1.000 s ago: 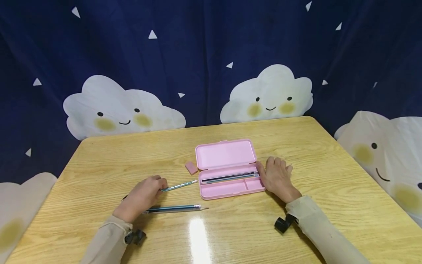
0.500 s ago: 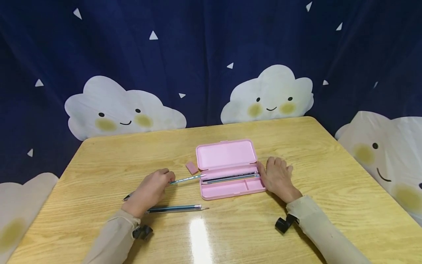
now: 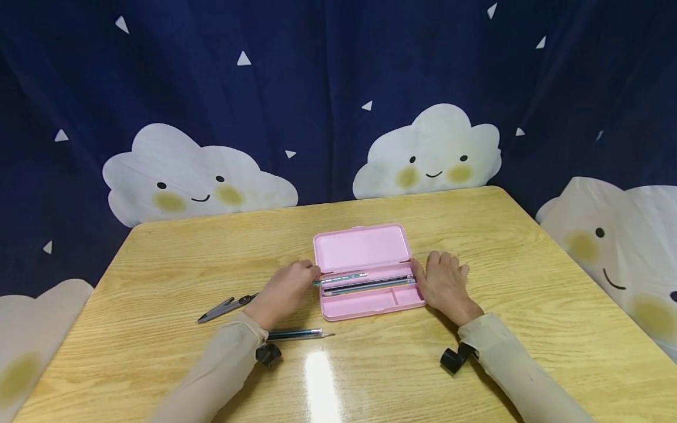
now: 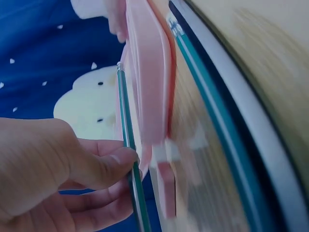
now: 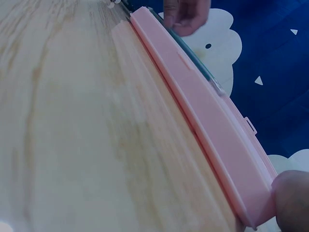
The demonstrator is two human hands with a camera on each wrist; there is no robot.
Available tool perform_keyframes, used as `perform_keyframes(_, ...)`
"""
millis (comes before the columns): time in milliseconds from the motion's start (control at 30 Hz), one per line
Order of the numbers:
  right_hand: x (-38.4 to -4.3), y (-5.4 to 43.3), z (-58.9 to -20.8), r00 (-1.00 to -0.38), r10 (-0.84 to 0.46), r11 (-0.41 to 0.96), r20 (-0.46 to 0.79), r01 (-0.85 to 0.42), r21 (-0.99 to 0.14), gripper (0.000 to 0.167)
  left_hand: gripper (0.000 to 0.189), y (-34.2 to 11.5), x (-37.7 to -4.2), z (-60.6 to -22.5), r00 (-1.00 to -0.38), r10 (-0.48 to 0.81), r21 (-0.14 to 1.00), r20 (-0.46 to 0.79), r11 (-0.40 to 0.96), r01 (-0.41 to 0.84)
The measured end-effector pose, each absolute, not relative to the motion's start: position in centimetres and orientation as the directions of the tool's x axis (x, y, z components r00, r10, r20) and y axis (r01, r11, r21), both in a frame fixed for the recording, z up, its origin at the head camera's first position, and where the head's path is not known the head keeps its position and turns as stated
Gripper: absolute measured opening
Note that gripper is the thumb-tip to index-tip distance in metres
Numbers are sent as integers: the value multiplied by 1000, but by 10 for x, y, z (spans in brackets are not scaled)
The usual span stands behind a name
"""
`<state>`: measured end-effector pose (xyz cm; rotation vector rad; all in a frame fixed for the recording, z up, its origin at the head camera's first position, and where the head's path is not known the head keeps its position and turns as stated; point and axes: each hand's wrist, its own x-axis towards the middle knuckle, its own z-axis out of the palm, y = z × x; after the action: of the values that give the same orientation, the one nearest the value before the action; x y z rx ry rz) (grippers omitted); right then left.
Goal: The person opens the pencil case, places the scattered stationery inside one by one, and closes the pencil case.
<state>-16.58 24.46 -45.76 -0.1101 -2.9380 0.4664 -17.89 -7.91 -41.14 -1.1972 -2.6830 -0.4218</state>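
Observation:
My left hand [image 3: 288,288] pinches a green pencil [image 4: 126,108] between thumb and fingers. Its eraser-tipped end reaches over the back of an open pink pencil case [image 3: 351,308]. Inside the case, two pencils [image 3: 365,285] lie side by side in the long rear compartment. My right hand [image 3: 445,288] rests at the case's right end; the thumb touches that end, as the right wrist view also shows, and the other fingers lie loosely beyond it. In the left wrist view a pink eraser [image 4: 166,191] lies by the case; in the head view my left hand hides it.
A grey compass [image 3: 224,308] lies left of my left hand. Pencils [image 3: 298,334] lie together in front of the case, partly behind my left wrist. The case's lid [image 3: 362,247] is tipped back on the wooden table [image 3: 476,223]. A cloud-patterned curtain [image 3: 328,88] hangs behind.
My left hand has carried the green pencil rightward from the table to above the case, uncovering the compass and covering the eraser. My right hand has stayed put.

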Motion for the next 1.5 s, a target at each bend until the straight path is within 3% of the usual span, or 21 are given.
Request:
perform_keyframes(433,-165,243,-458,-968,150,964,202,98,-249,53,30,-34,-179,-407,-671,727,233,148,633,738)
perform_keyframes(1267,-164,242,-459,-967,169,957,192,114,-268,54,18,13,-182,-417,-733,656,120,179,725,678)
perform_keyframes(1500,-164,242,-459,-968,162,957,192,107,-270,53,18,15,-183,-418,-725,666,120,175,716,688)
